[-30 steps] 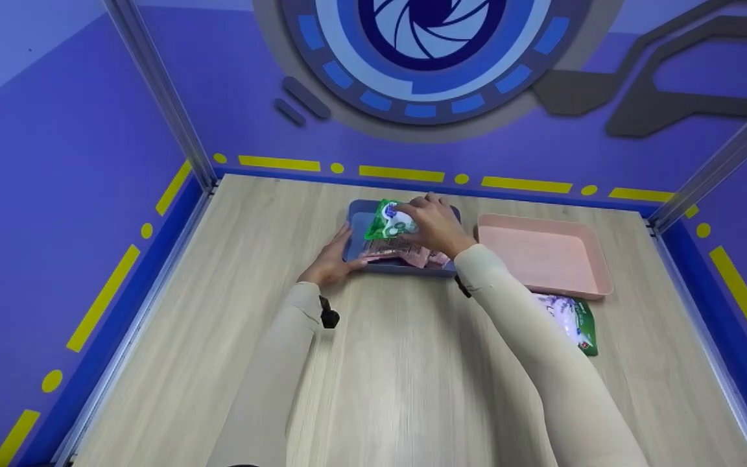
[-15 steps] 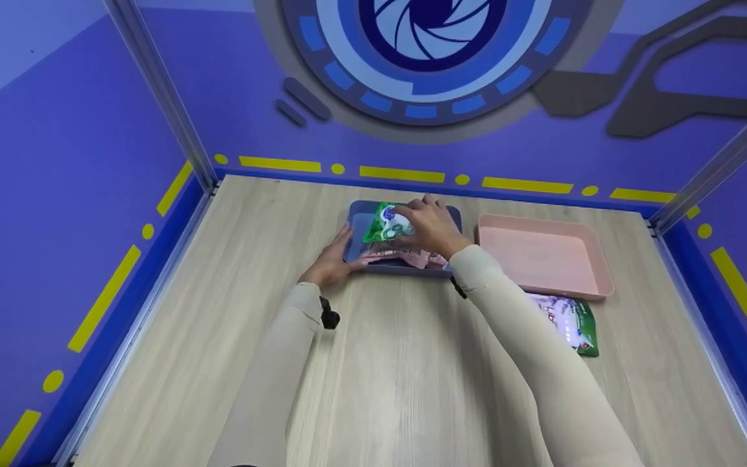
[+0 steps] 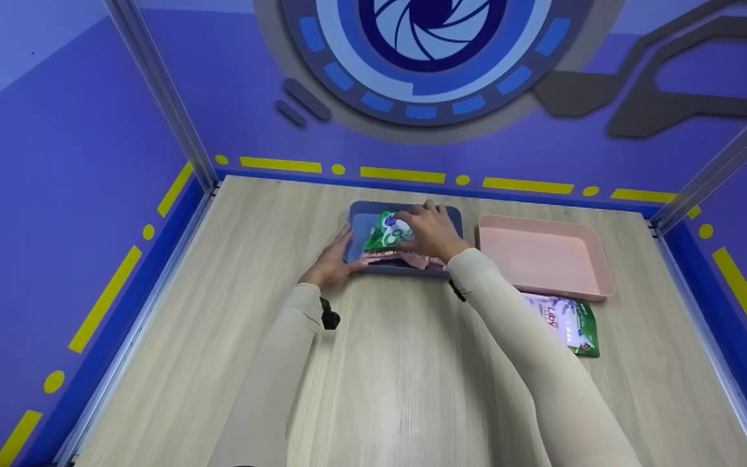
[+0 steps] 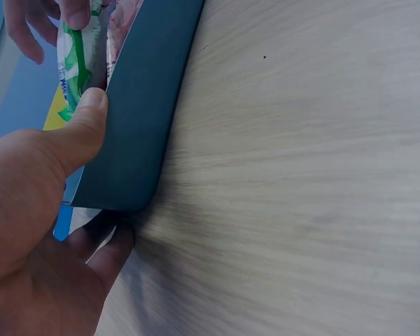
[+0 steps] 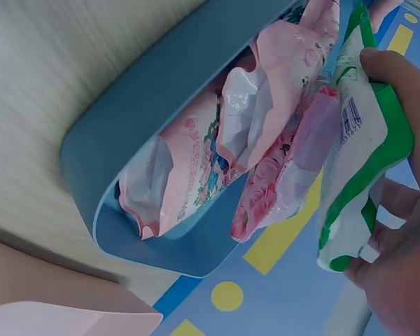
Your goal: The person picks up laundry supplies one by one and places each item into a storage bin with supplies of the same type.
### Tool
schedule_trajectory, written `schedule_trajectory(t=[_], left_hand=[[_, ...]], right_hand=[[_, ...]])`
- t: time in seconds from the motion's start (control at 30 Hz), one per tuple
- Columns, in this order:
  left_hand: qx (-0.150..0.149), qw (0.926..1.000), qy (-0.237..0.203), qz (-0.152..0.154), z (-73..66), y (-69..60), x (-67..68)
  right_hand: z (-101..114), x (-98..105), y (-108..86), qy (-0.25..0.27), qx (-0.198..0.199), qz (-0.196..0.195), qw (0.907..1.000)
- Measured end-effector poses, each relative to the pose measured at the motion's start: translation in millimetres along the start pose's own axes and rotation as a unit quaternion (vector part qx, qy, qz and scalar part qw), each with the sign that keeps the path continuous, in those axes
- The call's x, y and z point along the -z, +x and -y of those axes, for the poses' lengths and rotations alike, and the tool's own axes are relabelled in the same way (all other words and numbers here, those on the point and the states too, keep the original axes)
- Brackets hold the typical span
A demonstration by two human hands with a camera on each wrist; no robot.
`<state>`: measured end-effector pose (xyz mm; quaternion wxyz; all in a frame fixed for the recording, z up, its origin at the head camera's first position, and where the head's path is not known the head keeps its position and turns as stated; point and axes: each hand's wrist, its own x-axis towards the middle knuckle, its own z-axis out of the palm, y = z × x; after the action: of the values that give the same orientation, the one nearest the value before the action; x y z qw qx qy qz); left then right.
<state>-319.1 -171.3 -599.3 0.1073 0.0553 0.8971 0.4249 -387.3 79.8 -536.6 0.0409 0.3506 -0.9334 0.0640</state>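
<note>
My right hand (image 3: pixel 435 230) pinches a green-and-white packet (image 3: pixel 386 233) above the blue-grey tray (image 3: pixel 362 215), with the thumb on one side and fingertips on the other. In the right wrist view the packet (image 5: pixel 357 154) is tilted, its barcode side showing. Several pink flowered packets (image 5: pixel 269 91) lie inside the tray along its near wall. At the tray's near left corner is my left hand (image 3: pixel 331 259). In the left wrist view its thumb (image 4: pixel 91 119) lies over the wall's rim and the fingers reach round the corner, holding the tray.
A pink tray (image 3: pixel 542 256) stands just right of the blue-grey one. In front of it lies a purple-and-green pouch (image 3: pixel 565 321), partly covered by the right sleeve (image 3: pixel 516 324). Blue panels (image 3: pixel 412 149) rise behind and beside the wooden tabletop (image 3: pixel 373 370).
The right hand has lowered slightly toward the near side with the green-and-white packet, which now covers more of the pink packets. The left hand and both trays have stayed put.
</note>
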Motion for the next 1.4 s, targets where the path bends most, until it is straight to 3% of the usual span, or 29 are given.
schedule_trajectory(t=[0.63, 1.4], left_hand=[[0.007, 1.0, -0.003, -0.002, -0.9, 0.6, -0.3], [0.008, 1.0, -0.003, 0.001, -1.3, -0.6, 0.4]], right_hand=[[6.4, 1.2, -3.1, -0.006, -0.016, 0.042, 0.999], [2.3, 0.3, -9.8, 0.045, -0.002, 0.044, 0.998]])
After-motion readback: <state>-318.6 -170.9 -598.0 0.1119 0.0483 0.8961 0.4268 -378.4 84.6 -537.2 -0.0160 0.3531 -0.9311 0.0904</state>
